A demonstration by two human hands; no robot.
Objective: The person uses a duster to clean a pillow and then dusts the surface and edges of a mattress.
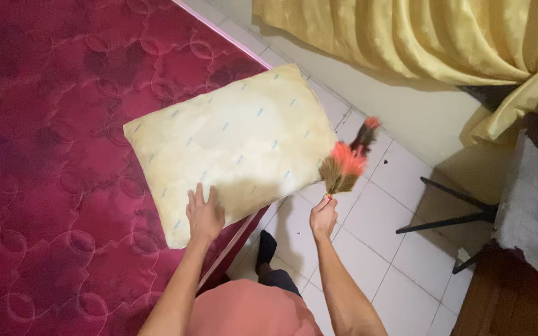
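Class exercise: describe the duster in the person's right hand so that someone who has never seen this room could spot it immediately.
Start at the dark red quilted mattress and the cream rectangular pillow on its edge. Just off the pillow's right corner, above the white tiled floor, the right hand holds a small feather duster. Its brown feathers tipped bright orange-red match nothing nearby.

Yellow curtain [443,37] w/ white tile floor [400,249]
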